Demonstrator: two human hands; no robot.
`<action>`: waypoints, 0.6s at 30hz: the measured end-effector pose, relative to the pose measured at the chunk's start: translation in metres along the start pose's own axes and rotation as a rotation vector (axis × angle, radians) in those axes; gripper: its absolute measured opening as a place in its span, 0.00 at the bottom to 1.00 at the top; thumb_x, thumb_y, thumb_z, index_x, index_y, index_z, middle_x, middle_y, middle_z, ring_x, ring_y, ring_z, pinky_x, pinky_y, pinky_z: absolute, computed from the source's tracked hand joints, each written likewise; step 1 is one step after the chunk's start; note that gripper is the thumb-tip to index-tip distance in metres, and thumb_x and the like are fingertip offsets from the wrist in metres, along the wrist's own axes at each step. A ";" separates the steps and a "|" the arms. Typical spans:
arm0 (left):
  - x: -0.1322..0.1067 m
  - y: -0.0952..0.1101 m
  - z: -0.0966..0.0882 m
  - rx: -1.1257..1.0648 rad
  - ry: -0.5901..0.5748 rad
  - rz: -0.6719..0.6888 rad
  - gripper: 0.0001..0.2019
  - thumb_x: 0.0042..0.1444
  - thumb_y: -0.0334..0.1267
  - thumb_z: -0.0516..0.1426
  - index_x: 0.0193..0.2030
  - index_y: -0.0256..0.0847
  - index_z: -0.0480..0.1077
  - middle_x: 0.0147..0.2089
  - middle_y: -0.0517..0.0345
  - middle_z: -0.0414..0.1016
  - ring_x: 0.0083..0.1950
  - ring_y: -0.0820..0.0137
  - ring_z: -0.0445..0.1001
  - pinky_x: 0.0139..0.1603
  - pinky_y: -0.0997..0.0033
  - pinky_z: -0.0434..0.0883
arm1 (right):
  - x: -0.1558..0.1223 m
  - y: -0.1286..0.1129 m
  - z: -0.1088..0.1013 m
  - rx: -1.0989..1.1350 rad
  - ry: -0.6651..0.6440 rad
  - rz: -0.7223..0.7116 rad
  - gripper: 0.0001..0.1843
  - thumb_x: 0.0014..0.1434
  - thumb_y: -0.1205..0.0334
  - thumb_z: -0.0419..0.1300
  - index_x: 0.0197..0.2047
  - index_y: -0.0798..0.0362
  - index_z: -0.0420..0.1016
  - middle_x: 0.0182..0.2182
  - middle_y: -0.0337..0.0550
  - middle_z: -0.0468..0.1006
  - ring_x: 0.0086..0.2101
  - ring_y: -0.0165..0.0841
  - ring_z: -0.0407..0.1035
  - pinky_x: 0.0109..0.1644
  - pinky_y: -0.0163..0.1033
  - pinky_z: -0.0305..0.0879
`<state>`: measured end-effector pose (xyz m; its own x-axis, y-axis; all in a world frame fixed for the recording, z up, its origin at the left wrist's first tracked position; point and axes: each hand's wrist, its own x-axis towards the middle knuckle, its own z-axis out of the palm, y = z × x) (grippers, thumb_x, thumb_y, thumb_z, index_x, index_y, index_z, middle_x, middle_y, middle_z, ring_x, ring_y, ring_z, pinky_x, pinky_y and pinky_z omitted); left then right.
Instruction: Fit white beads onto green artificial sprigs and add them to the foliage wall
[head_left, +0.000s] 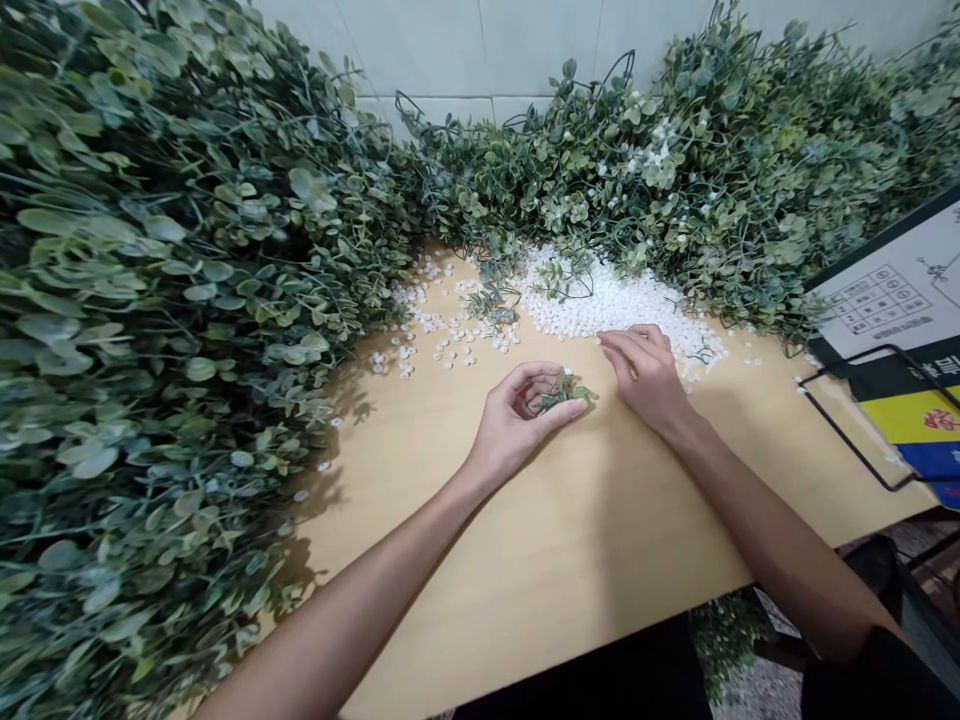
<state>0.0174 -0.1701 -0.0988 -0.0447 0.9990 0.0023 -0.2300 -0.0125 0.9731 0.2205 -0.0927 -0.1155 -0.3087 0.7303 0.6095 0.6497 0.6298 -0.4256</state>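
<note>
My left hand [511,418] is closed around a small sprig of artificial green leaves [564,392]; a white bit shows at the top of the sprig. To its right, my right hand [649,378] is closed in a pinch, thumb against fingers, with a small white piece [599,340] at the fingertips. Just beyond both hands spreads a pile of small white round pieces [592,305], bead- or cap-like. A loose leafy sprig [495,295] lies at the left of the pile, and another sprig rests on top of it.
Artificial foliage is heaped high on the left [187,300] and along the back [735,180], against a pale tiled wall [540,45]. At right stand a printed board [892,290] and a black wire frame [847,440]. Scattered white pieces lie on the wooden table [480,590].
</note>
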 end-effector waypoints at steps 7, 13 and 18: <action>-0.001 0.000 0.001 0.042 -0.002 -0.025 0.20 0.41 0.38 0.77 0.36 0.39 0.74 0.34 0.60 0.78 0.36 0.71 0.77 0.43 0.69 0.75 | -0.002 0.000 0.007 -0.139 -0.090 0.000 0.14 0.73 0.67 0.56 0.55 0.48 0.80 0.48 0.44 0.86 0.51 0.45 0.70 0.56 0.53 0.56; 0.000 -0.003 -0.004 0.067 -0.002 -0.042 0.18 0.48 0.41 0.75 0.37 0.39 0.72 0.38 0.59 0.79 0.38 0.72 0.77 0.43 0.70 0.74 | -0.004 -0.001 0.011 -0.052 -0.071 -0.051 0.09 0.71 0.66 0.60 0.50 0.49 0.81 0.44 0.42 0.86 0.49 0.44 0.70 0.56 0.52 0.56; 0.000 -0.005 -0.006 -0.012 -0.019 -0.037 0.18 0.52 0.42 0.73 0.40 0.41 0.70 0.42 0.59 0.79 0.41 0.72 0.79 0.45 0.70 0.77 | -0.002 -0.011 0.008 0.062 -0.084 -0.066 0.10 0.72 0.68 0.57 0.45 0.50 0.80 0.42 0.43 0.85 0.46 0.41 0.72 0.55 0.52 0.59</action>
<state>0.0129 -0.1701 -0.1049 -0.0180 0.9994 -0.0289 -0.2431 0.0237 0.9697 0.2083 -0.0992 -0.1168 -0.4082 0.7050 0.5800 0.5829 0.6902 -0.4287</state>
